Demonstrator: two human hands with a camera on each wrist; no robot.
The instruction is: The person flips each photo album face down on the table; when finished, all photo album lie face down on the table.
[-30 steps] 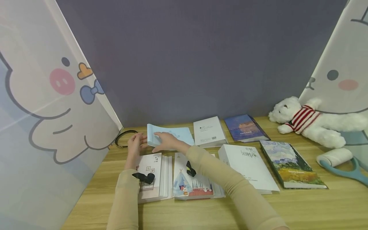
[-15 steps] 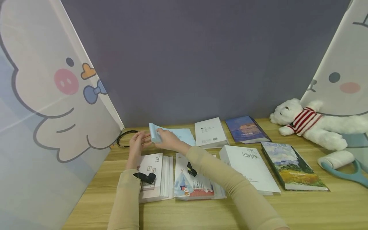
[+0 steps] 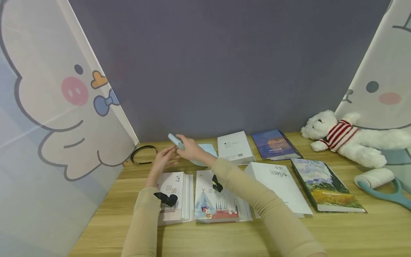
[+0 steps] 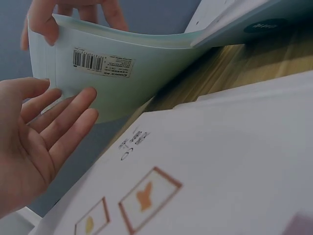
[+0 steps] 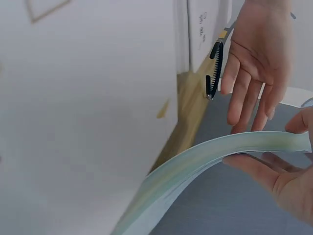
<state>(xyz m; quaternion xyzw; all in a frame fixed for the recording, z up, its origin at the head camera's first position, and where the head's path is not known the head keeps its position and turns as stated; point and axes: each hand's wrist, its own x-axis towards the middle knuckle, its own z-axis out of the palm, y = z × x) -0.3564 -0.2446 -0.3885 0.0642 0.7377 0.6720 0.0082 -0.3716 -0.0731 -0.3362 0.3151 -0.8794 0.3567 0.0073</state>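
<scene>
Two hands work at the back of the tabletop [image 3: 353,228]: my right hand [image 3: 189,149] pinches the light blue booklet [image 4: 122,73] curled upward, left hand [image 3: 165,157] flat-fingered beside it, so I'd support its underside to avoid creasing.

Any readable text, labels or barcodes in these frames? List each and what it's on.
Nothing can be quoted with confidence.
Light blue book: back-cover barcode sticker, print too small to read.
White book: barcode, too small.
Large white book: large characters on cover, blurred.
Book under the left hand's side: small characters and a circular mark, unreadable.
Landscape-cover book: title line blurred.
</scene>
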